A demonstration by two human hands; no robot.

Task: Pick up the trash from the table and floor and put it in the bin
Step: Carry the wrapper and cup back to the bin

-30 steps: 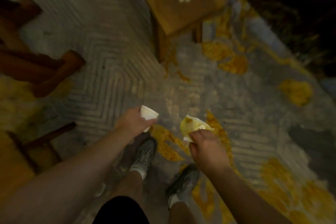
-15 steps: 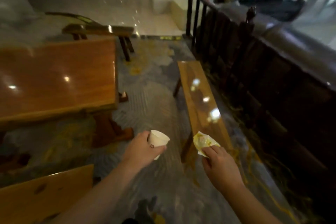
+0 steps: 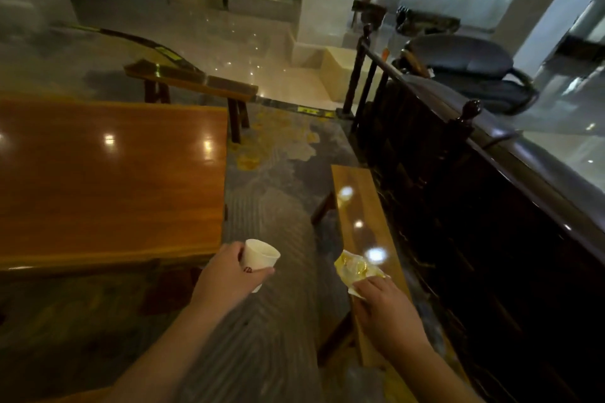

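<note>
My left hand (image 3: 226, 275) grips a small white paper cup (image 3: 260, 258) with a red mark, its mouth tilted up and to the right. My right hand (image 3: 381, 307) pinches a crumpled yellow-and-white wrapper (image 3: 355, 268) by its lower corner. Both hands are held out in front of me over the grey carpet (image 3: 271, 206), a short gap apart. No bin shows in the view.
A large glossy wooden table (image 3: 108, 180) fills the left. A narrow wooden bench (image 3: 360, 206) runs along the right, beside a dark wooden railing (image 3: 458, 173). Another bench (image 3: 193, 82) stands beyond the table. A black office chair (image 3: 468, 72) sits behind the railing.
My view has swung up from the floor and my feet to the room ahead. Both hands keep their hold on the cup and wrapper.
</note>
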